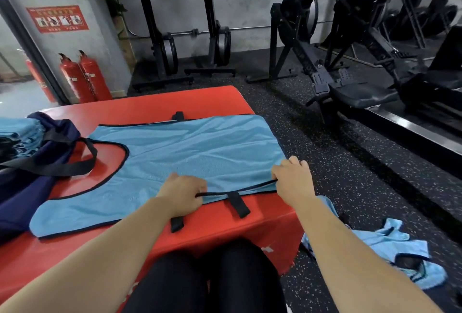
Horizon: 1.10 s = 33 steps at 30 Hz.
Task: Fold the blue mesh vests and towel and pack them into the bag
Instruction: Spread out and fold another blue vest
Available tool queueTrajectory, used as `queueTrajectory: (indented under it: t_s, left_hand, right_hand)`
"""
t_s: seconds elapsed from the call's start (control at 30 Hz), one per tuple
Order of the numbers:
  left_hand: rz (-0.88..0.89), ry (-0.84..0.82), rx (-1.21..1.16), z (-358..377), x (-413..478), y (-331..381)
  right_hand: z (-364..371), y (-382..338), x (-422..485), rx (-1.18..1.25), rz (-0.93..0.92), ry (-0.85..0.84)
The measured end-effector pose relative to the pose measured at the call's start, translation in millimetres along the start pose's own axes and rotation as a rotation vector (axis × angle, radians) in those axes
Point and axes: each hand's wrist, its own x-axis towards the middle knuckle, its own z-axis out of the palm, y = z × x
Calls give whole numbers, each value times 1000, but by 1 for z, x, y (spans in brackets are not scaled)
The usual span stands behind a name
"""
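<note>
A light blue mesh vest with black trim [190, 152] is spread flat on a red padded block [155, 102]. Its long axis runs from left to right across the block. The scooped neck opening is turned toward the block's left side, and the straight hem lies along the right edge.

The vest's near side lies parallel to the block's near edge and just inside it, and both hands are set on this side. The left hand [182, 194] is placed about midway along the near side, with the fingers curled down and the black-trimmed edge pinched under them. The right hand [292, 177] is placed at the vest's near right corner, close to the block's near right corner, and the fabric is gripped there in the same way.

Both forearms are stretched forward over the lap with the knuckles up. The trim is drawn taut between the two hands. The bulk of the vest lies ahead of both hands, so a fold away from the body toward the far edge is judged to be the likely coming move.

A navy fabric bag with black straps [30, 187] lies open at the block's left side, nearer the left hand. A pile of folded blue vests [17, 130] is seen beyond it. More blue vests [390, 245] lie crumpled on the speckled floor to the right. No towel can be told apart.
</note>
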Motion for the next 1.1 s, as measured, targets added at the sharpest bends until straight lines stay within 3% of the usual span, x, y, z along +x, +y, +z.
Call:
queueTrajectory:
  t_s: [0.1,0.23,0.63,0.8,0.93,1.03,1.1]
  left_hand:
    - [-126,-38,-186,4,0,-2]
    - [-142,-183,-315,2,-4,0]
    - [-111,-329,-295,-6,-27,22]
    - [-104,-280,-252,-4,-35,33]
    - [-123,-313,-369,-4,-34,39]
    - [-165,-246,-425,-12,-25,43]
    - [-136,-150,-270,-17,-21,47]
  right_hand:
    - [1,6,2,51,3,-48]
    - [-6,7,3,13,-12,-175]
    - [-26,6,-37,-124,-28,-295]
    - [-31,7,-50,-218,-8,-311]
    - [-39,8,-54,-201,30,-364]
    - [-49,2,-48,-110,57,-237]
    - [-54,-8,-41,-54,43,-151]
